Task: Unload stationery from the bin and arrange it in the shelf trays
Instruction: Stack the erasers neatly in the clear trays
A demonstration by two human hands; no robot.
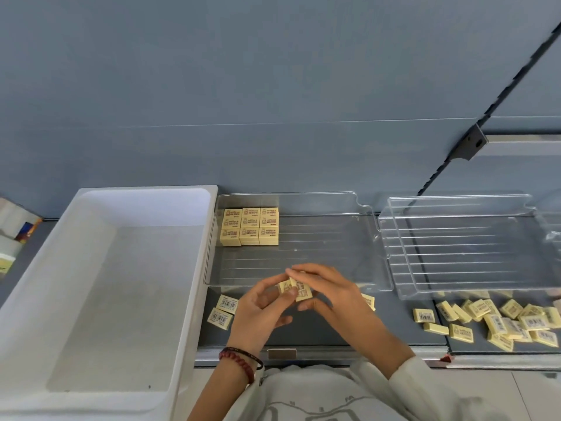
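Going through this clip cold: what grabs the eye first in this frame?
The left hand and right hand meet at centre front, together pinching a few yellow erasers. Behind them, a neat eraser block sits in the back-left corner of the left clear tray. A loose eraser heap lies on the shelf at right; a big white bin stands at left.

No text fully readable.
- Tray erasers (250,226): brown printed lines plus small figure on each top face, too small to read.
- Held erasers (302,290): same brown print, blurred.
- Loose pair (223,311): black barcode labels, digits illegible.
- Pile (501,320) at right: barcodes and brown print mixed, unreadable.
- Shirt (334,402): pale grey letters, incomplete, not legible.
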